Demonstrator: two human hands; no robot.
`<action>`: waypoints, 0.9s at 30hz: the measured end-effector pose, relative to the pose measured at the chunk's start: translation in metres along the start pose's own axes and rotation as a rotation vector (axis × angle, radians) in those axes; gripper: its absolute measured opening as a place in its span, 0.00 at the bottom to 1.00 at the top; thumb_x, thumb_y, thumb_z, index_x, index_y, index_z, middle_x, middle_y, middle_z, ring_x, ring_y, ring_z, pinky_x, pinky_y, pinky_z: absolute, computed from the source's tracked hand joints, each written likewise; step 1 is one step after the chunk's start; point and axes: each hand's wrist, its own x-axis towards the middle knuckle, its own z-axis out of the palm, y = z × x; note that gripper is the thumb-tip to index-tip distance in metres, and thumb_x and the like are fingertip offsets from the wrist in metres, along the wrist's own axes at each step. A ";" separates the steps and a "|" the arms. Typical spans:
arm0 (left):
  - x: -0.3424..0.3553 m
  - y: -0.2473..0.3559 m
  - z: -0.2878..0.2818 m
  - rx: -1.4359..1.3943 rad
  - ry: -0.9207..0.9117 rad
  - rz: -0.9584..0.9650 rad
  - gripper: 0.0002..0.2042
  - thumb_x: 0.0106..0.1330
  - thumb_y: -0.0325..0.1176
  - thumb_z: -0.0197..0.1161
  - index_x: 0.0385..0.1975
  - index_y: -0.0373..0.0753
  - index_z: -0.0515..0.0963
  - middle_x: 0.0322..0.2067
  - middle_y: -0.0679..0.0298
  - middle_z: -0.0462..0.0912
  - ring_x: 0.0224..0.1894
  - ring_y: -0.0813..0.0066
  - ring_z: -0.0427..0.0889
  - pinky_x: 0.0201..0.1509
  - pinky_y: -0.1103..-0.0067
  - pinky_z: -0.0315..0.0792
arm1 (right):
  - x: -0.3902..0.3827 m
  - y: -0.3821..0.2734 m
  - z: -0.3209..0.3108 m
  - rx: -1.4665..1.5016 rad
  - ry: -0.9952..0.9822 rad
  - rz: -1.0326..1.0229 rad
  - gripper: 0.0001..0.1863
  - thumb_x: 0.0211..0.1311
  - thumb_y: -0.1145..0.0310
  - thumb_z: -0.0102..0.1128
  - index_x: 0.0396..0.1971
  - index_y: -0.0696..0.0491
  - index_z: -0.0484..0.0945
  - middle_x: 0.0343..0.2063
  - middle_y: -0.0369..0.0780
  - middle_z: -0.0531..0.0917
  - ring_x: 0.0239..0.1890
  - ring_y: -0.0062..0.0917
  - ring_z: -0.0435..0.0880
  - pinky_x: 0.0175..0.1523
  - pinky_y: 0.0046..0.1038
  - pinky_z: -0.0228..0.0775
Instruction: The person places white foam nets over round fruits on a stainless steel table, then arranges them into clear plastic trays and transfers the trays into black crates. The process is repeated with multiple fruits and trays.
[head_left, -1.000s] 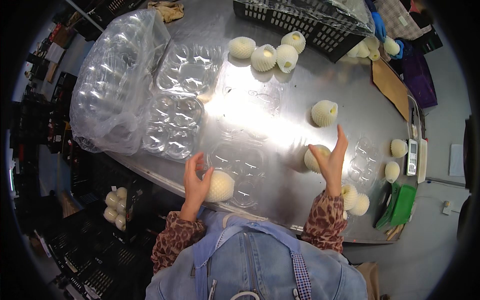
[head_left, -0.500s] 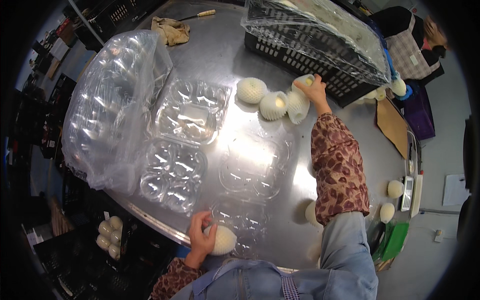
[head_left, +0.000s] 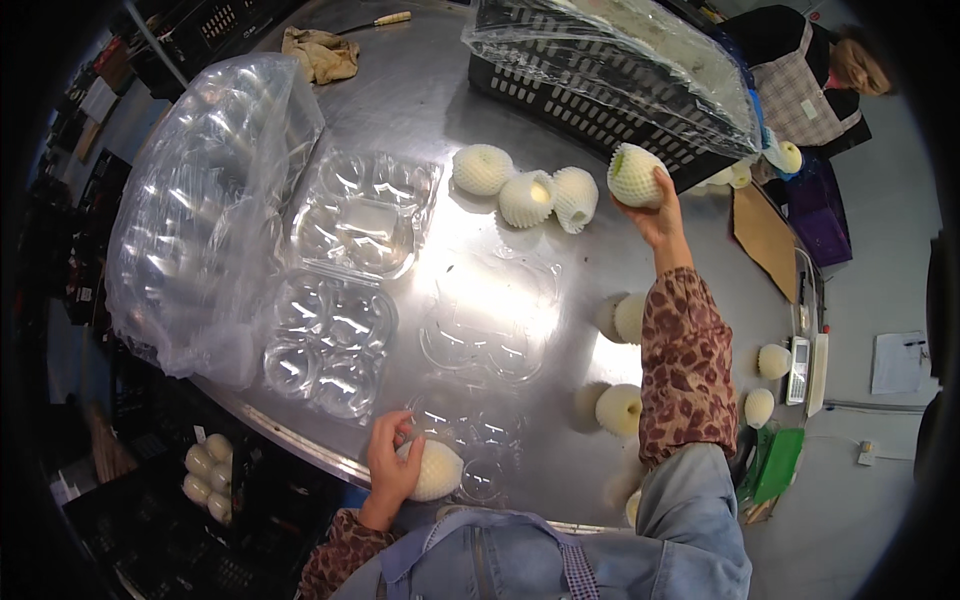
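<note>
My right hand (head_left: 655, 212) is closed round a pale fruit in a white foam net (head_left: 635, 175), held up beside the black crate. The fruit's kind is unclear. Several more netted fruits lie left of it, one of them a netted fruit (head_left: 483, 170) at the row's end. Near the front edge, my left hand (head_left: 391, 465) rests with thumb and fingers apart, the thumb against another netted fruit (head_left: 438, 473). That fruit sits at a clear plastic tray (head_left: 483, 425) with moulded hollows. Farther off lie an open clear tray (head_left: 490, 315) and a clear clamshell (head_left: 330, 340).
A black crate (head_left: 570, 95) under plastic film stands at the back. On the left is a bag of clear trays (head_left: 195, 220). A cloth (head_left: 320, 55) and a handled tool (head_left: 390, 19) lie at the far edge. A co-worker (head_left: 800, 85) stands back right. A scale (head_left: 798, 370) sits right.
My right hand has lifted a netted fruit off the row and moved it toward the right. The left hand stays by its fruit. The whole view has shifted slightly.
</note>
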 end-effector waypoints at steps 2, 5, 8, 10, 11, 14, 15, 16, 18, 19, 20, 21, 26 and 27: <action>0.000 0.005 -0.002 0.018 0.013 0.012 0.18 0.54 0.21 0.65 0.46 0.35 0.75 0.39 0.59 0.77 0.36 0.68 0.76 0.40 0.76 0.70 | -0.045 -0.005 0.007 0.062 -0.199 0.029 0.38 0.59 0.48 0.62 0.63 0.54 0.62 0.58 0.50 0.71 0.55 0.52 0.76 0.52 0.50 0.78; -0.002 0.019 -0.005 0.030 0.080 0.118 0.18 0.55 0.22 0.65 0.47 0.34 0.74 0.41 0.58 0.77 0.40 0.65 0.77 0.45 0.74 0.71 | -0.107 0.001 0.022 0.210 -0.483 0.144 0.41 0.61 0.40 0.53 0.65 0.54 0.60 0.59 0.52 0.69 0.55 0.57 0.75 0.45 0.43 0.84; -0.001 0.040 -0.006 -0.047 0.077 0.166 0.20 0.55 0.24 0.68 0.49 0.34 0.74 0.43 0.55 0.77 0.43 0.62 0.78 0.48 0.73 0.72 | -0.162 0.024 0.035 0.304 -0.653 0.256 0.46 0.58 0.37 0.56 0.66 0.55 0.57 0.57 0.58 0.69 0.52 0.58 0.77 0.38 0.41 0.87; -0.002 0.054 -0.005 -0.103 0.037 0.211 0.23 0.55 0.26 0.70 0.51 0.35 0.74 0.45 0.53 0.77 0.45 0.59 0.78 0.48 0.71 0.72 | -0.194 0.048 0.040 0.379 -0.711 0.372 0.49 0.55 0.35 0.58 0.68 0.54 0.54 0.58 0.61 0.65 0.51 0.57 0.77 0.37 0.43 0.87; 0.000 0.060 -0.004 -0.152 0.016 0.254 0.23 0.55 0.27 0.71 0.52 0.36 0.74 0.46 0.52 0.76 0.46 0.58 0.78 0.48 0.71 0.72 | -0.208 0.059 0.044 0.429 -0.736 0.443 0.51 0.54 0.35 0.59 0.68 0.54 0.53 0.58 0.63 0.63 0.51 0.57 0.77 0.36 0.44 0.87; 0.004 0.071 -0.001 -0.334 -0.130 0.267 0.33 0.57 0.30 0.71 0.63 0.38 0.63 0.57 0.54 0.71 0.53 0.61 0.75 0.54 0.71 0.71 | -0.255 0.090 0.054 0.345 -0.860 0.527 0.57 0.50 0.32 0.61 0.69 0.57 0.51 0.57 0.60 0.67 0.54 0.53 0.76 0.42 0.44 0.86; 0.005 0.074 0.002 -0.481 -0.200 0.173 0.36 0.59 0.32 0.70 0.66 0.39 0.60 0.59 0.55 0.68 0.56 0.62 0.73 0.56 0.71 0.71 | -0.274 0.103 0.059 0.189 -0.716 0.452 0.58 0.48 0.32 0.62 0.68 0.58 0.51 0.57 0.58 0.69 0.55 0.49 0.76 0.48 0.45 0.83; 0.003 0.075 0.006 -0.634 -0.259 0.120 0.38 0.60 0.35 0.70 0.68 0.40 0.56 0.62 0.57 0.66 0.59 0.63 0.72 0.58 0.71 0.70 | -0.292 0.115 0.062 0.097 -0.608 0.387 0.58 0.47 0.32 0.63 0.68 0.58 0.52 0.57 0.55 0.70 0.57 0.46 0.76 0.54 0.45 0.79; 0.000 0.076 0.013 -0.952 -0.393 -0.050 0.40 0.64 0.39 0.67 0.71 0.42 0.49 0.64 0.58 0.62 0.63 0.66 0.68 0.61 0.70 0.68 | -0.316 0.126 0.067 -0.017 -0.697 0.327 0.57 0.44 0.38 0.69 0.68 0.56 0.54 0.62 0.48 0.67 0.63 0.38 0.70 0.66 0.39 0.66; -0.002 0.075 0.015 -1.113 -0.452 -0.115 0.41 0.66 0.41 0.65 0.72 0.43 0.46 0.65 0.59 0.60 0.65 0.68 0.66 0.62 0.70 0.68 | -0.327 0.132 0.069 -0.075 -0.681 0.278 0.57 0.44 0.38 0.69 0.68 0.56 0.54 0.62 0.48 0.66 0.64 0.38 0.68 0.67 0.38 0.63; -0.006 0.074 0.016 -1.235 -0.496 -0.178 0.40 0.67 0.42 0.64 0.72 0.43 0.46 0.65 0.59 0.60 0.65 0.69 0.64 0.63 0.70 0.67 | -0.336 0.136 0.070 -0.125 -0.660 0.242 0.57 0.44 0.37 0.69 0.68 0.56 0.54 0.63 0.47 0.65 0.66 0.37 0.66 0.68 0.37 0.61; -0.010 0.073 0.016 -1.358 -0.538 -0.240 0.39 0.68 0.43 0.62 0.72 0.44 0.46 0.65 0.59 0.60 0.66 0.69 0.63 0.63 0.70 0.67 | -0.342 0.139 0.070 -0.195 -0.650 0.188 0.58 0.44 0.38 0.69 0.69 0.56 0.54 0.64 0.47 0.64 0.67 0.37 0.64 0.69 0.37 0.58; -0.016 0.071 0.000 -1.430 -0.631 -0.302 0.38 0.67 0.35 0.64 0.72 0.42 0.48 0.62 0.58 0.63 0.63 0.73 0.66 0.64 0.74 0.66 | -0.354 0.117 0.062 -0.718 -0.700 -0.088 0.61 0.40 0.38 0.70 0.70 0.55 0.51 0.68 0.47 0.58 0.72 0.38 0.54 0.73 0.38 0.47; -0.015 0.072 -0.004 -1.312 -0.636 -0.266 0.38 0.66 0.33 0.65 0.71 0.41 0.49 0.62 0.59 0.64 0.62 0.74 0.67 0.64 0.75 0.66 | -0.353 0.108 0.061 -0.799 -0.697 -0.226 0.64 0.36 0.37 0.73 0.71 0.53 0.51 0.70 0.46 0.56 0.73 0.38 0.52 0.73 0.41 0.47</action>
